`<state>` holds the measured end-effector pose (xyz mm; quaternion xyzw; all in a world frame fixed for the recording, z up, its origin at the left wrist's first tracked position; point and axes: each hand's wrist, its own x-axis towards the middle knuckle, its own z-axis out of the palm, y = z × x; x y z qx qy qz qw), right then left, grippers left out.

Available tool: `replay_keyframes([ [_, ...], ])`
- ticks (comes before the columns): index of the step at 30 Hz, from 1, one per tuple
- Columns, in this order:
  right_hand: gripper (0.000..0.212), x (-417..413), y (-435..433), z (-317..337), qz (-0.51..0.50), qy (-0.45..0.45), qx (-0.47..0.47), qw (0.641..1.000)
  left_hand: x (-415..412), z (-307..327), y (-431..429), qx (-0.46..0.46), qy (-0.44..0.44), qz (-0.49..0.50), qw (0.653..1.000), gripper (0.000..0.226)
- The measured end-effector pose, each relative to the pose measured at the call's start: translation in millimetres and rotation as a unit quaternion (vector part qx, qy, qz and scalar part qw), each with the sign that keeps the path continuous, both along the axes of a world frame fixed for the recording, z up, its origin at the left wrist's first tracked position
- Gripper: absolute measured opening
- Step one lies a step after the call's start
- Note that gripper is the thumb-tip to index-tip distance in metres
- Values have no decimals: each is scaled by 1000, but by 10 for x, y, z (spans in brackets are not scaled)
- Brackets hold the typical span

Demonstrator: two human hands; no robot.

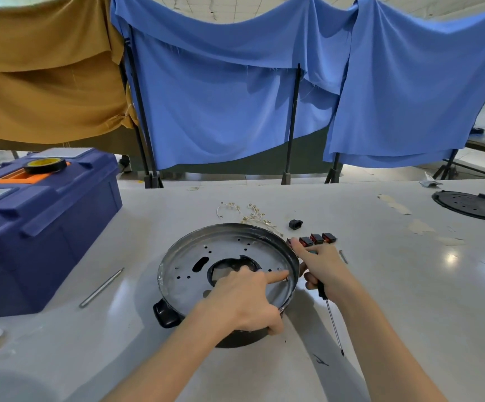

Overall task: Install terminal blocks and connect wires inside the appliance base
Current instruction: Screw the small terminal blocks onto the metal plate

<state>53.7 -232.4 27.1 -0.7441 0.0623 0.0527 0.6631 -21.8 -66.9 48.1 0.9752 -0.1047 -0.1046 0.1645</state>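
The round metal appliance base (183, 265) lies upturned at the table's middle, with a black handle at its near left. My left hand (244, 300) is inside it, index finger stretched to the right inner rim, thumb hooked over the near rim. My right hand (319, 265) sits just outside the right rim and grips a screwdriver (332, 320) whose shaft points toward me; its index finger touches the nearest of a row of black-and-red terminal blocks (318, 238). A bundle of pale wires (252, 214) lies behind the base.
A blue toolbox (41, 227) with a tape roll (45, 165) on top stands at the left. A metal rod (102, 287) lies left of the base. A small black part (295, 224) and a black round cover (470, 205) lie at the right. Cloth screens hang behind the table.
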Motion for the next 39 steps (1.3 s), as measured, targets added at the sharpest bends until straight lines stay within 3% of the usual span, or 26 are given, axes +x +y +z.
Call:
replay_keyframes([
  [4, 39, 18, 5, 37, 19, -43, -30, 998, 10, -29, 29, 33, 50, -7, 998, 96],
  [8, 26, 18, 19, 8, 43, -69, -90, 993, 45, 52, 15, -27, 105, 4, 994, 88],
  [13, 43, 21, -32, 104, 11, -90, -124, 988, 173, 42, 26, 4, 36, 0, 999, 57],
  [16, 46, 47, -72, 284, -55, -117, -118, 984, 279, 37, 35, 28, -57, -29, 998, 55],
  [20, 48, 73, -73, 582, -175, -182, -24, 967, 449, 5, -3, -36, -128, -60, 989, 51],
  [23, 47, 66, -74, 763, -216, -211, 119, 946, 546, -67, -15, -88, -106, -74, 988, 45],
  [27, 47, 81, -1, 814, -222, -235, 219, 921, 597, -180, 25, -131, -73, -63, 987, 39],
  [39, 45, 165, 185, 641, -246, -250, 234, 907, 625, -273, 49, -185, -49, -58, 980, 37],
])
